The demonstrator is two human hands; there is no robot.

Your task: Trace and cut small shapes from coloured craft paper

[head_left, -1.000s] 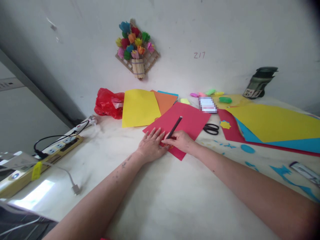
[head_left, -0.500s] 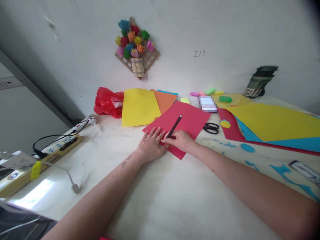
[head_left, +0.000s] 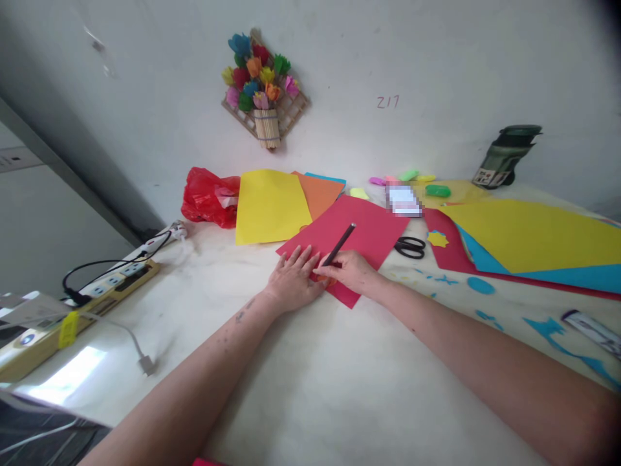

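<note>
A sheet of red paper lies on the white table in front of me. My left hand rests flat on its lower left part, fingers spread. In my right hand is a dark pencil, held slanted with its upper end toward the right; its tip is hidden by the fingers. A small orange piece shows on the red sheet between the two hands, mostly covered by them. Black-handled scissors lie just right of the red sheet, partly under its edge.
Yellow paper and a red plastic bag are at the back left. Blue scraps, more yellow paper and a phone lie to the right. A dark bottle stands behind; a power strip runs along the left.
The pencil's upper end has shifted slightly to the right, and a bit more of the orange piece shows. My left hand stays in place.
</note>
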